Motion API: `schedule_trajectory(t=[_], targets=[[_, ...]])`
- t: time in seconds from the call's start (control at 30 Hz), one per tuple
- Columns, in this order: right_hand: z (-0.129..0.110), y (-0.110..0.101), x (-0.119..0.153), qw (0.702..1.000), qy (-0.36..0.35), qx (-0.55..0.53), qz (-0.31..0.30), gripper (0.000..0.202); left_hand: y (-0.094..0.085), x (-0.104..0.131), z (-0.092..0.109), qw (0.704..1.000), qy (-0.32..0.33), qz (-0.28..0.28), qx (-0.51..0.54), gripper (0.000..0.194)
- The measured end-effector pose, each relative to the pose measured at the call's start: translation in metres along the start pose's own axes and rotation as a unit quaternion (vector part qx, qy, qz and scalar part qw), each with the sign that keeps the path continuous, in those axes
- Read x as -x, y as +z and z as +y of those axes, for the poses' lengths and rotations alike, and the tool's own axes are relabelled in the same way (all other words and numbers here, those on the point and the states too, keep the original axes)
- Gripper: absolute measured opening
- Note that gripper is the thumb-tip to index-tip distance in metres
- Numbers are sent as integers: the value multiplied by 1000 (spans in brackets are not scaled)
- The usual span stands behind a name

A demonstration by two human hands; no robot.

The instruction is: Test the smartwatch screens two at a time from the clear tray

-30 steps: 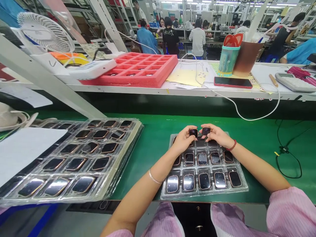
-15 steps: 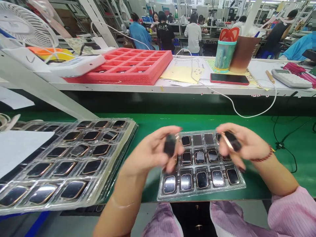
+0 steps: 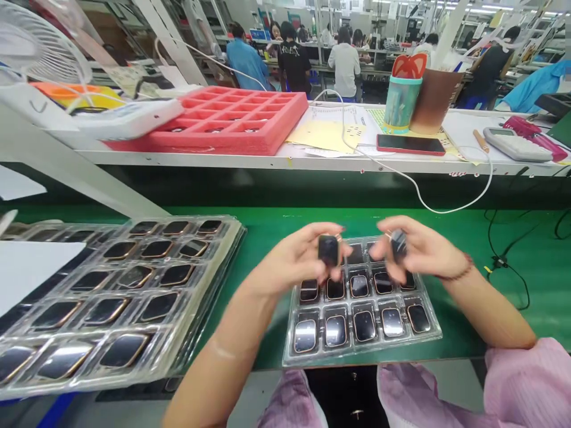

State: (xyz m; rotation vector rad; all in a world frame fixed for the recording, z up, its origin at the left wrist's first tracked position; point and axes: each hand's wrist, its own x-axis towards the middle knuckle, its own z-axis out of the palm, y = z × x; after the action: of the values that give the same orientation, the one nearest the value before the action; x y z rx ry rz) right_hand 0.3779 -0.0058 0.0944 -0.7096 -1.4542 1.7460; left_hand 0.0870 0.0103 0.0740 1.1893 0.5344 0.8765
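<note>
Above a clear plastic tray [image 3: 362, 352] of dark square pieces with copper-coloured rims, both hands are raised. My left hand [image 3: 307, 252] pinches a dark square piece [image 3: 329, 250] over the tray's back left part. My right hand [image 3: 417, 249] grips another dark piece [image 3: 398, 245] over the back right, its face showing grey with glare. The two pieces are apart. Fingers are slightly blurred. Rows of the same pieces sit in the tray's pockets; the hands hide some of the back row.
A stack of clear trays [image 3: 209, 261] with similar pieces stands at left, partly under white paper [image 3: 35, 267]. On the shelf are a red foam tray [image 3: 196, 142], a phone [image 3: 410, 144] and cups. A white cable [image 3: 419, 193] hangs down. People sit beyond.
Both hands have moved closer together. The left piece has turned its face more toward the camera, and the right piece has turned from edge-on to face-on. The view has shifted slightly.
</note>
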Motion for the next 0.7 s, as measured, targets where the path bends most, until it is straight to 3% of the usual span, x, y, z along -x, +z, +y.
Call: schedule_trajectory(t=[0.07,0.17,0.23,0.5,0.7], targets=[[27,-13,-30,1000,2,-3,26,61,1,-26,-17,998,-30,33,-39,60],[65,-29,-62,992,36,17,120,40,-3,-55,-48,985,-68,123,-102,39],[82,-34,-69,988,44,57,134,28,-7,-62,-64,978,-74,152,-120,30],[85,-26,-51,985,15,147,92,33,-11,-52,-76,982,-36,158,-93,32],[97,-37,-49,982,11,164,91,45,-14,-54,-92,987,-41,140,-69,32]])
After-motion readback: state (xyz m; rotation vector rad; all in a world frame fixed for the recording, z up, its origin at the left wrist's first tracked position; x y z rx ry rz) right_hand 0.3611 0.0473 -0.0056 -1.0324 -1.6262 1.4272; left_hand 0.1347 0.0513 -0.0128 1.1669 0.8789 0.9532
